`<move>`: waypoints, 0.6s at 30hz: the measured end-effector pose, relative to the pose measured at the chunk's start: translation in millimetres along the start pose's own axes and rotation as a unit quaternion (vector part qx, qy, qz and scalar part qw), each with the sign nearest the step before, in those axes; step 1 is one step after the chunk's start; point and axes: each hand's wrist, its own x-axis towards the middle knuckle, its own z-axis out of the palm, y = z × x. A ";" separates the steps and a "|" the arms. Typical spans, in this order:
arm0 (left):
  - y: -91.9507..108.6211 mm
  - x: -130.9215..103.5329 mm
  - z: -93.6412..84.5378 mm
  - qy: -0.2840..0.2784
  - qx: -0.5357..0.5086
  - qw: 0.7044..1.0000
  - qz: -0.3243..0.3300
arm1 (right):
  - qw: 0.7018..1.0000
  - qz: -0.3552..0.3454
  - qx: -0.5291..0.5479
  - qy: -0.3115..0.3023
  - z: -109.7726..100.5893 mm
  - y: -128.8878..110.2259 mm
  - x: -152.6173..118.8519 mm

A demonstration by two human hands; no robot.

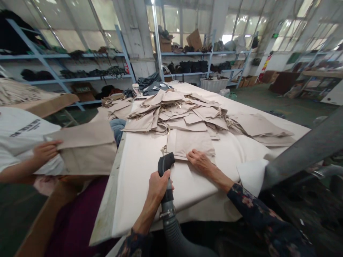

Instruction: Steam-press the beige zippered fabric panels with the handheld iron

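My left hand (158, 185) is wrapped round the black handle of a vacuum hose nozzle (166, 163). The nozzle's tip is at the lower left corner of a beige fabric piece (190, 142) lying flat on the white-covered table. My right hand (200, 161) rests on the lower edge of that piece, its fingers bent and pressed together on the cloth. Loose threads (163, 149) show just left of the piece. Behind it lies a heap of similar beige pieces (184, 113).
At the left, another person's hand (46, 151) holds a large beige piece (88, 150). More beige pieces (262, 126) lie at the table's right. A grey metal beam (305, 150) slants close on the right. Shelves (184, 53) stand behind.
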 end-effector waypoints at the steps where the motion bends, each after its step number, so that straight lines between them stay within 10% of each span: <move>1: 0.7 -0.3 -0.7 0.003 0.012 1.000 0.004 | 1.000 -0.005 0.003 0.001 -0.6 -1.1 -0.4; 18: 19.1 -11.8 -17.5 0.103 0.067 0.991 0.044 | 0.995 -0.066 0.069 -0.008 -33.5 -62.5 -41.8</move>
